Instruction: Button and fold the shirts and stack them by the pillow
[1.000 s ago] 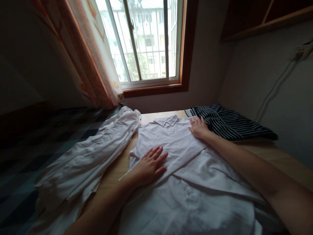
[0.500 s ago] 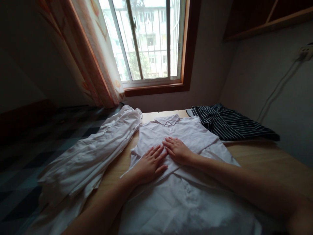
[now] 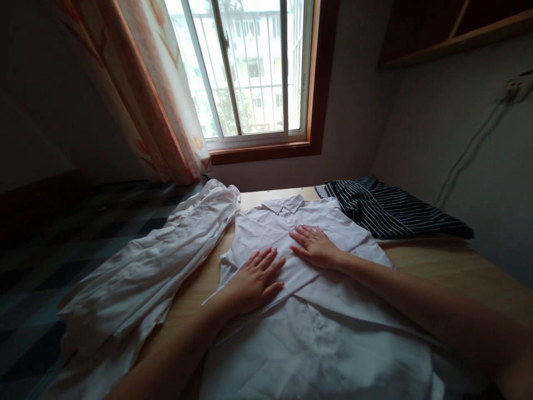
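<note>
A pale wooden table (image 3: pixel 449 266) stretches under the clothes, its far edge near the wall below the window. Along the left side, lower light making it hard to read, spreads a dark checked cover (image 3: pixel 33 311). The window (image 3: pixel 258 83), set in a brown wooden frame, shows bars and a building outside. On the middle of the table lies a white shirt (image 3: pixel 316 316), front up, collar end toward the window and lower part reaching the bottom edge of the view; creases and overlapping layers cross its front. To its left, a rumpled white garment (image 3: pixel 158 272) lies lengthwise, partly on the table and partly over the checked cover. A flowered orange and cream curtain (image 3: pixel 154 105) hangs at the window's left. At the table's far right corner rests a black garment with white stripes (image 3: pixel 395 211), just beside the shirt's shoulder. The left hand (image 3: pixel 256 278) lies palm down on the shirt's left part, fingers slightly spread, thumb apart. The right hand (image 3: pixel 314 244) lies flat on the chest below the collar (image 3: pixel 285 205), fingers also loosely spread; how hard either presses, I cannot tell. A thin cord (image 3: pixel 466 150) hangs from a wall socket (image 3: pixel 518 89).
</note>
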Tool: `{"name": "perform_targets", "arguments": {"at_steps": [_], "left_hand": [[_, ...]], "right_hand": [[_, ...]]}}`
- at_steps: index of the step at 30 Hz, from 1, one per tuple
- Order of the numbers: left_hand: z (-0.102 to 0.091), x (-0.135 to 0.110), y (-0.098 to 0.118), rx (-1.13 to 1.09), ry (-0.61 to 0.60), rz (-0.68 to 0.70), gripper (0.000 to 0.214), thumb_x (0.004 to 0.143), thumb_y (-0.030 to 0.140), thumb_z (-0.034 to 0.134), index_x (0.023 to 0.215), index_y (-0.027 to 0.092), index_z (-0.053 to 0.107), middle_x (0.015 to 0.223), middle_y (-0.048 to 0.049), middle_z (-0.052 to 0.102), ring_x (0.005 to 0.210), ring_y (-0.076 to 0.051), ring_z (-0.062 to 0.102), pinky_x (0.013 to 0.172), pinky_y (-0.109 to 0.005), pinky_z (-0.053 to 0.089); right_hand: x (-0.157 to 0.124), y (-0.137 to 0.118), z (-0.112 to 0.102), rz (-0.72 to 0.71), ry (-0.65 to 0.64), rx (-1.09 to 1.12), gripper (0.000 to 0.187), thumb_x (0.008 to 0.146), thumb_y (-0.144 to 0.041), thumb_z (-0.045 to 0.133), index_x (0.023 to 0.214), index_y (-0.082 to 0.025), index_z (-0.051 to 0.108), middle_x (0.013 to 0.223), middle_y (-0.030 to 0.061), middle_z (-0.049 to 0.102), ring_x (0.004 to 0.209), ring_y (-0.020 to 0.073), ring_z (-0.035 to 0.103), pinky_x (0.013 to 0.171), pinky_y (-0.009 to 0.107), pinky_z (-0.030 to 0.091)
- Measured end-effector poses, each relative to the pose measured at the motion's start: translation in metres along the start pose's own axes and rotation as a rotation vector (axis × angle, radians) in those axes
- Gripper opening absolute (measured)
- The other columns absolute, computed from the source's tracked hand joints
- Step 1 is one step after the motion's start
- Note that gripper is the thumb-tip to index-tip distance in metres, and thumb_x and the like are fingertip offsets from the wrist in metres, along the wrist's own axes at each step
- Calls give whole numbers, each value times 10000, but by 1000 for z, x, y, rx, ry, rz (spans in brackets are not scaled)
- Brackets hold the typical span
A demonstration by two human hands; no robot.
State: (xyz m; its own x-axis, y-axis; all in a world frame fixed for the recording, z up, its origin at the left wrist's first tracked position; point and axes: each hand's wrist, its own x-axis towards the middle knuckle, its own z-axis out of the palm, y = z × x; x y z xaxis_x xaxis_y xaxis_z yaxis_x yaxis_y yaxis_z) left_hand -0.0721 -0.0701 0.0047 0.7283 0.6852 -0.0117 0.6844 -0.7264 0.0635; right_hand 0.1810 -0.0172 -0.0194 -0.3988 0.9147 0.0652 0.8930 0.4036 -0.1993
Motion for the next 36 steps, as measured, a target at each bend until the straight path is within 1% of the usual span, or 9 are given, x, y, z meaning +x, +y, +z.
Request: {"name": "perform_targets", "arguments": {"at_steps": [8, 14, 16, 19, 21, 26, 31, 33, 36], "left_hand": [[-4, 0, 3, -3, -35, -13, 655, 1006, 599, 298, 1546, 231, 345, 1631, -108, 238, 1522, -271, 171, 1237, -459, 176], [-5, 0, 3, 6, -38, -15, 656, 1009, 601, 276, 1548, 232, 338, 1634, -105, 226, 1522, -266, 170, 1237, -455, 173], [-5, 0, 3, 7, -32, -14, 655, 1008, 605, 274, 1548, 239, 337, 1635, -96, 230, 1521, -262, 175, 1236, -452, 177], [-4, 0, 3, 4, -33, -13, 657, 1008, 603, 278, 1548, 235, 336, 1634, -100, 228, 1521, -266, 175, 1235, -459, 178], [-4, 0, 3, 2, -37, -14, 657, 1009, 599, 283, 1547, 227, 339, 1632, -110, 227, 1521, -270, 173, 1235, -465, 176], [-3, 0, 2, 1, -10, -2, 648, 1009, 597, 288, 1544, 234, 345, 1629, -98, 244, 1520, -261, 183, 1235, -456, 182], [-4, 0, 2, 21, -15, -3, 657, 1008, 607, 266, 1543, 234, 345, 1628, -100, 256, 1521, -254, 183, 1236, -450, 181], [-3, 0, 2, 25, -15, -2, 660, 1008, 610, 263, 1542, 232, 346, 1628, -100, 255, 1520, -254, 183, 1236, -450, 182], [-3, 0, 2, 22, -11, 3, 661, 1007, 609, 269, 1542, 229, 349, 1628, -104, 254, 1521, -258, 182, 1235, -455, 185]], "right_hand": [[7, 25, -3, 83, -14, 15, 648, 1003, -597, 244, 1546, -261, 356, 1643, 75, 238, 1522, 262, 168, 1207, 560, 123], [13, 45, -6, 149, -17, -7, 651, 1001, -600, 240, 1551, -266, 341, 1646, 78, 229, 1518, 287, 174, 1189, 609, 133], [15, 52, -6, 166, -18, -29, 651, 999, -608, 235, 1556, -283, 327, 1649, 70, 223, 1519, 292, 168, 1184, 621, 137], [18, 64, -6, 149, -39, -61, 643, 995, -617, 232, 1560, -320, 306, 1652, 49, 216, 1524, 293, 150, 1185, 626, 131], [20, 72, -4, 122, -38, -81, 639, 997, -608, 228, 1560, -318, 309, 1648, 41, 228, 1523, 285, 157, 1196, 607, 117], [22, 91, -4, 128, 8, -121, 654, 999, -581, 240, 1550, -247, 350, 1632, 67, 275, 1512, 256, 211, 1224, 510, 138], [22, 101, -5, 156, 43, -157, 670, 999, -567, 247, 1537, -190, 380, 1619, 101, 304, 1500, 251, 248, 1230, 427, 157], [23, 103, -4, 186, 60, -176, 680, 998, -557, 250, 1534, -159, 379, 1613, 119, 314, 1499, 255, 250, 1231, 410, 157], [24, 106, -2, 279, 90, -210, 706, 997, -537, 255, 1538, -94, 349, 1612, 152, 303, 1505, 257, 230, 1234, 401, 133]]}}
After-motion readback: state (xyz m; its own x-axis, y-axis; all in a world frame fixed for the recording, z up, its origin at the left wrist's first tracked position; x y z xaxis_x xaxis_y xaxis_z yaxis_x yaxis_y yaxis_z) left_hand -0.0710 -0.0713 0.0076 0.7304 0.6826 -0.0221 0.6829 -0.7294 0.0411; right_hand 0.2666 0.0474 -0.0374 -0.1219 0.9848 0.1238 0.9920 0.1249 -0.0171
